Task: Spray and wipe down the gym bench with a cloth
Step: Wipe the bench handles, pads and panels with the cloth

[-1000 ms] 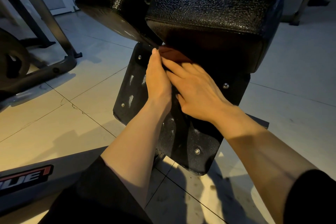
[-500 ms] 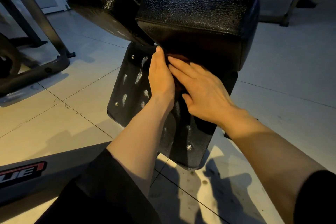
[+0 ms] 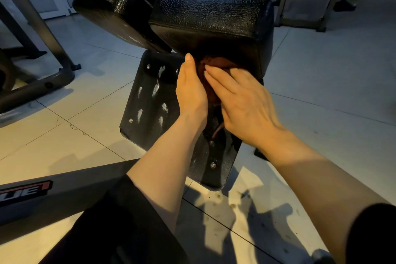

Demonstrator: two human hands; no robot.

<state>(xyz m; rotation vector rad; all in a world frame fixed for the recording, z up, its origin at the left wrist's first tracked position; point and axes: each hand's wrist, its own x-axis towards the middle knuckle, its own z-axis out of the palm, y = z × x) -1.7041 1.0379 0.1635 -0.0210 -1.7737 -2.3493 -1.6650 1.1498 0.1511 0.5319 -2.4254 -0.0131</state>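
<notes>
A black padded gym bench fills the middle of the view, with a thick textured cushion (image 3: 211,19) on top and a flat black panel (image 3: 150,100) sloping down below it. Pale streaks of spray mark the panel's left half. A dark reddish-brown cloth (image 3: 214,64) lies bunched against the bench just under the cushion. My right hand (image 3: 240,100) presses flat on the cloth with straight fingers. My left hand (image 3: 190,90) lies edge-on beside it, fingers straight, touching the cloth's left side. Most of the cloth is hidden under my hands.
A second black pad (image 3: 115,13) angles off to the upper left. A dark metal machine frame (image 3: 38,79) stands at the left on the tiled floor (image 3: 321,96). A grey bar with a red logo (image 3: 25,193) crosses the lower left. More equipment stands at the back.
Both hands have slid with the cloth a little down and right across the panel under the cushion. More of the cloth's bunched top shows now. The camera has shifted slightly.
</notes>
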